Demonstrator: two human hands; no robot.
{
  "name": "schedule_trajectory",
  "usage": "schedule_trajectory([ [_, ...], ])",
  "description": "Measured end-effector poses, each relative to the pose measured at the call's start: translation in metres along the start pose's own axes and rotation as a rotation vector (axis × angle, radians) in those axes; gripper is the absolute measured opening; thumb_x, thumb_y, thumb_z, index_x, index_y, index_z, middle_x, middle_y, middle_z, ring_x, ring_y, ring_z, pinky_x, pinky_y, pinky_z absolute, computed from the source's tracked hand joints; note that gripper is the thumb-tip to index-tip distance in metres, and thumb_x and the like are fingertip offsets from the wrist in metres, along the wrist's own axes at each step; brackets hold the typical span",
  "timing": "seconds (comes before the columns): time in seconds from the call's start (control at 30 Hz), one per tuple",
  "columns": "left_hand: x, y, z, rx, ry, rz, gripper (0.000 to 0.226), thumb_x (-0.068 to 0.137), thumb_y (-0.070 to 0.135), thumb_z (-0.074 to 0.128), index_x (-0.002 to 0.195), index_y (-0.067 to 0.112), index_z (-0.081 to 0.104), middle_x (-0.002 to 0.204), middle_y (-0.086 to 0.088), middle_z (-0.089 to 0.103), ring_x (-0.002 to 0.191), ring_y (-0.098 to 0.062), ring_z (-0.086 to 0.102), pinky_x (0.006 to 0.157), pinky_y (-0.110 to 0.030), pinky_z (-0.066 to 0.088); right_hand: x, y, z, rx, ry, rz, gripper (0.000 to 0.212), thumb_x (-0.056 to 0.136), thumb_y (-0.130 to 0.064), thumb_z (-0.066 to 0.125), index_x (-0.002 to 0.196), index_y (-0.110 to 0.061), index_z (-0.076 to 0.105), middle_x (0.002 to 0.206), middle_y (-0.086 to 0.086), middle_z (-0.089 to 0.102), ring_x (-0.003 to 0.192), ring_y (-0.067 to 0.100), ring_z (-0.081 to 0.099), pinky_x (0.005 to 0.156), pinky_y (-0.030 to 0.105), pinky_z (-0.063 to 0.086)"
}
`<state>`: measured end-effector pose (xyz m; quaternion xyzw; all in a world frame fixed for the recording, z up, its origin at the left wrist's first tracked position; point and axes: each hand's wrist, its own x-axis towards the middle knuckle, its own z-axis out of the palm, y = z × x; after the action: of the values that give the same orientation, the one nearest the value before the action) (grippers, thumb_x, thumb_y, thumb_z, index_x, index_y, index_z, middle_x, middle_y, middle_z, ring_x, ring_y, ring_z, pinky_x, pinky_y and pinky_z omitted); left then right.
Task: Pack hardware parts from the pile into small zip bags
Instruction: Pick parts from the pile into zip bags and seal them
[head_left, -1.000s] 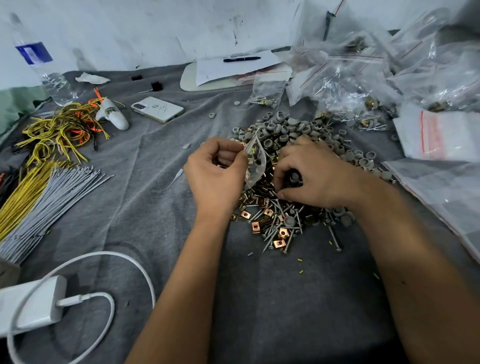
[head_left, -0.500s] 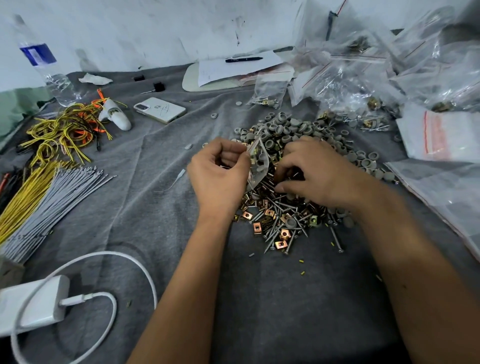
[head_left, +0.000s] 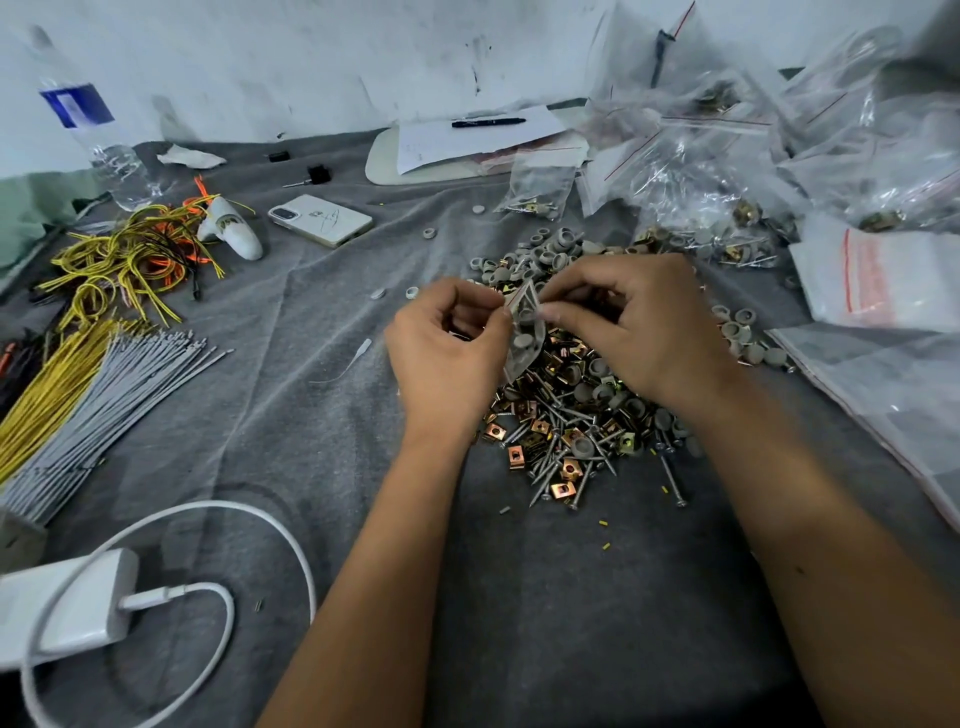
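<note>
Grey felt cloth (head_left: 519, 597) covers the desk, creased. Far right, heap of filled clear zip bags (head_left: 727, 171), crinkled, red seal lines. Left: bundles of grey and yellow wires (head_left: 88, 395); white phone (head_left: 321, 220); white charger (head_left: 67, 613) with looped cable. Centre: pile (head_left: 566, 415) of grey plastic caps, steel screws, copper-toned square clips. Above it, left hand (head_left: 447, 358) and right hand (head_left: 639, 322) pinch a small clear zip bag (head_left: 525, 332) at its mouth, fingers closed on the film; grey caps inside.

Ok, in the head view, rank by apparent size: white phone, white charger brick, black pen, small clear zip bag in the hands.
1. White charger brick, though nearest the camera.
2. White phone.
3-4. Black pen and small clear zip bag: too close to rank.
</note>
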<state>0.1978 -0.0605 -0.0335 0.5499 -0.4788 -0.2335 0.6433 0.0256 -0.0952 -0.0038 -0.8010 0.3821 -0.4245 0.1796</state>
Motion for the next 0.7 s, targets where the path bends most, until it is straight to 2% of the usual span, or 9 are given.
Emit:
schedule_trajectory([
  [0.17, 0.0, 0.001, -0.002, -0.016, 0.015, -0.014, 0.01, 0.081, 0.004, 0.074, 0.084, 0.013, 0.076, 0.065, 0.005, 0.064, 0.062, -0.018, 0.06, 0.057, -0.038, 0.052, -0.001, -0.003, 0.004, 0.02, -0.044, -0.006, 0.022, 0.083, -0.018, 0.084, 0.105, -0.023, 0.08, 0.089, -0.013, 0.075, 0.083, 0.0, 0.07, 0.076, 0.015, 0.054],
  [0.23, 0.001, 0.001, -0.002, -0.032, 0.027, -0.022, 0.01, 0.082, 0.001, 0.075, 0.084, 0.011, 0.076, 0.065, 0.004, 0.064, 0.062, -0.022, 0.061, 0.058, -0.036, 0.052, -0.001, -0.001, 0.001, 0.064, -0.023, 0.026, 0.022, 0.084, -0.017, 0.084, 0.104, -0.023, 0.079, 0.09, -0.013, 0.075, 0.083, 0.002, 0.072, 0.078, 0.022, 0.059],
  [0.33, 0.003, 0.001, -0.002, -0.018, 0.034, -0.01, 0.012, 0.082, -0.002, 0.075, 0.083, 0.01, 0.076, 0.064, 0.008, 0.061, 0.061, -0.011, 0.053, 0.058, -0.026, 0.046, -0.001, 0.001, -0.001, 0.089, 0.0, 0.039, 0.016, 0.084, -0.017, 0.084, 0.1, -0.019, 0.079, 0.088, -0.011, 0.076, 0.083, 0.005, 0.072, 0.078, 0.031, 0.061],
  [0.4, 0.003, 0.001, -0.003, -0.017, 0.037, -0.006, 0.013, 0.083, -0.002, 0.075, 0.082, 0.011, 0.075, 0.064, 0.006, 0.06, 0.061, -0.009, 0.051, 0.058, -0.025, 0.044, -0.001, 0.001, -0.005, 0.09, -0.018, 0.011, 0.013, 0.084, -0.019, 0.084, 0.095, -0.019, 0.079, 0.085, -0.013, 0.075, 0.08, 0.003, 0.071, 0.074, 0.024, 0.059],
  [0.47, 0.003, 0.001, -0.003, -0.028, 0.039, -0.007, 0.012, 0.083, -0.003, 0.075, 0.083, 0.01, 0.075, 0.066, 0.002, 0.06, 0.062, -0.011, 0.05, 0.059, -0.027, 0.045, -0.001, 0.002, -0.013, 0.105, -0.147, -0.028, 0.01, 0.083, -0.022, 0.085, 0.091, -0.023, 0.08, 0.083, -0.016, 0.074, 0.081, 0.001, 0.07, 0.072, 0.014, 0.052],
  [0.53, 0.002, 0.001, -0.003, -0.036, 0.05, -0.01, 0.012, 0.083, -0.004, 0.075, 0.083, 0.008, 0.075, 0.065, 0.002, 0.058, 0.062, -0.012, 0.049, 0.059, -0.027, 0.044, 0.0, 0.003, -0.022, 0.078, -0.403, -0.004, 0.01, 0.08, -0.033, 0.085, 0.088, -0.034, 0.079, 0.089, -0.02, 0.073, 0.092, 0.003, 0.068, 0.084, 0.021, 0.048],
  [0.6, 0.003, 0.001, -0.002, -0.03, 0.057, -0.013, 0.012, 0.083, -0.005, 0.074, 0.083, 0.007, 0.075, 0.064, 0.005, 0.057, 0.06, -0.01, 0.047, 0.058, -0.025, 0.043, 0.0, 0.005, -0.029, 0.029, -0.661, 0.079, 0.014, 0.074, -0.042, 0.087, 0.085, -0.044, 0.078, 0.096, -0.024, 0.068, 0.099, -0.002, 0.063, 0.088, 0.026, 0.044],
  [0.7, 0.004, 0.0, -0.002, -0.031, 0.054, -0.014, 0.014, 0.083, -0.006, 0.074, 0.082, 0.008, 0.075, 0.063, 0.006, 0.056, 0.06, -0.008, 0.047, 0.056, -0.022, 0.043, -0.001, 0.005, -0.03, -0.091, -0.839, 0.118, 0.027, 0.066, -0.056, 0.088, 0.089, -0.055, 0.075, 0.101, -0.029, 0.06, 0.103, -0.005, 0.055, 0.092, 0.03, 0.047],
])
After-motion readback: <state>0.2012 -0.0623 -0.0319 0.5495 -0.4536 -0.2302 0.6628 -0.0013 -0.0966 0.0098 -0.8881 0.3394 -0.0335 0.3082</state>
